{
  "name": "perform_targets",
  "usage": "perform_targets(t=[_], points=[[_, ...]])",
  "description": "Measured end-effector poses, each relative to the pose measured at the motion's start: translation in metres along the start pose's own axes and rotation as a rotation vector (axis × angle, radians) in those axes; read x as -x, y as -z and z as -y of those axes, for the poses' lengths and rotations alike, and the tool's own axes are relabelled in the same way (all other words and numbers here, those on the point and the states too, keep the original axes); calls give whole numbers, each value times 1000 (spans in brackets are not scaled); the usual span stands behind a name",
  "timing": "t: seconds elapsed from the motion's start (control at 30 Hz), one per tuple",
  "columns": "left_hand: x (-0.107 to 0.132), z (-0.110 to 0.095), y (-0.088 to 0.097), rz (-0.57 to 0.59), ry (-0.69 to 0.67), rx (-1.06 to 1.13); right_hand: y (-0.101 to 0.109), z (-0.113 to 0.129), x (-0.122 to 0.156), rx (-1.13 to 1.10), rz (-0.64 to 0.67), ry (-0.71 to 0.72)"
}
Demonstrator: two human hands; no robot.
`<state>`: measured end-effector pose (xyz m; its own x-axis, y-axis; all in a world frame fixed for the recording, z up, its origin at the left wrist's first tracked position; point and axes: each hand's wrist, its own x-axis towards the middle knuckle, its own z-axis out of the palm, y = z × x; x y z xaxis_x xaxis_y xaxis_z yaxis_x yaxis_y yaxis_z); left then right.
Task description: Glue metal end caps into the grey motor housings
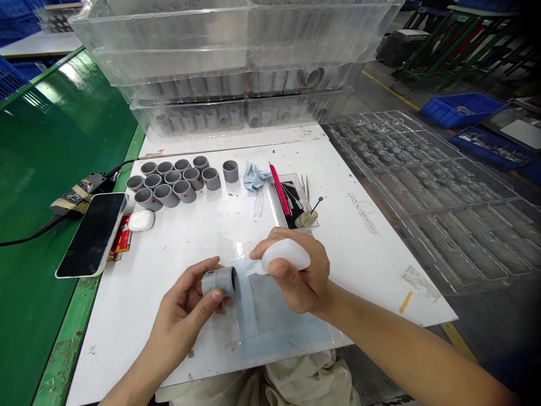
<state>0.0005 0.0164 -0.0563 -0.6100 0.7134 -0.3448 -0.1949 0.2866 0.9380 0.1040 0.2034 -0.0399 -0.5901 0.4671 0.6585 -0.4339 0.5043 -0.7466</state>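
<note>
Pinching a gray tube (218, 281) sideways above the white table (198, 234) between thumb and fingers of the left hand (181, 309), apparently to present its open end to the nozzle (256, 270) of a white bottle (291, 254) clasped by the curled right hand (304, 287).

No text can be read; marks on the gray ring (217, 281), lower centre, and the red packet (123, 237), left, are too small.

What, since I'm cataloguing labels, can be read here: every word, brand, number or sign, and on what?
No text can be read.
Red packet: print too small.
Gray tube in the left hand: red mark, too small.
White table: faint marks, too blurred.
</note>
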Motion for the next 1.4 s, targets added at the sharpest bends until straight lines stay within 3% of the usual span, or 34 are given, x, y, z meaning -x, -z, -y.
perform_targets(t=[0.2,0.93,1.4], points=[[-2,0,-5,-22,-85,66,-3,-4,2,48,43,50],[-1,-1,-4,5,-48,72,-5,-9,4,105,55,35],[-1,0,-5,7,-89,67,-4,-8,6,70,101,-83]])
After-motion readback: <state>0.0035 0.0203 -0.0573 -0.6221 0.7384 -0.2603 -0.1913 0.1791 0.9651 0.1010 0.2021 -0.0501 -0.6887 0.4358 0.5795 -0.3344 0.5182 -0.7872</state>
